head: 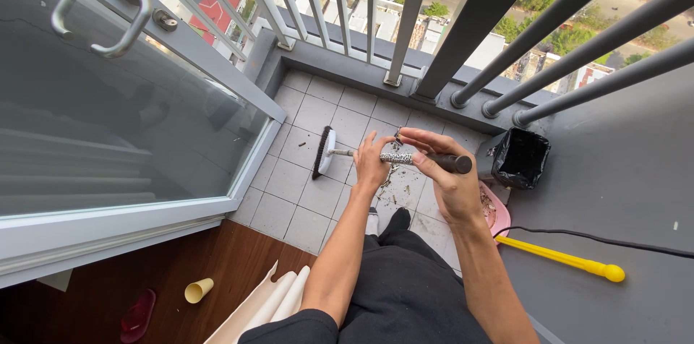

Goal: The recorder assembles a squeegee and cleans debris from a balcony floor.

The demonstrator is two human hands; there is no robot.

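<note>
**Both hands on the broom handle, over the balcony floor**

The broom (325,152) is held level above the tiled floor (303,192), its dark bristle head w/ white back pointing toward the glass door (123,120). The handle runs back to a dark end cap by the right hand. Left hand (371,161) is wrapped around the patterned middle of the shaft; right hand (441,170) pinches near the cap end, fingers curled on it, thumb on top. Both closed on the handle. Looks like the person is fiddling w/ or twisting the handle rather than sweeping – bristles are off the tiles. Judging from that, the next move needs a firm counter-grip from the left hand while the right turns or pulls.

Under the hands: bits of dirt scattered on the tiles. Toward the right edge of the floor a pink dustpan (497,215) w/ a yellow handle (564,259), partly hidden by the right forearm, and a small bin w/ black liner (520,158) by the railing corner. A black cable (600,239) crosses the grey wall just above the yellow handle. Railing bars (405,19) close in front, so little room for the broom head to swing. Indoors, on the wood floor: a yellow cup (197,290), a red slipper (137,315).
</note>
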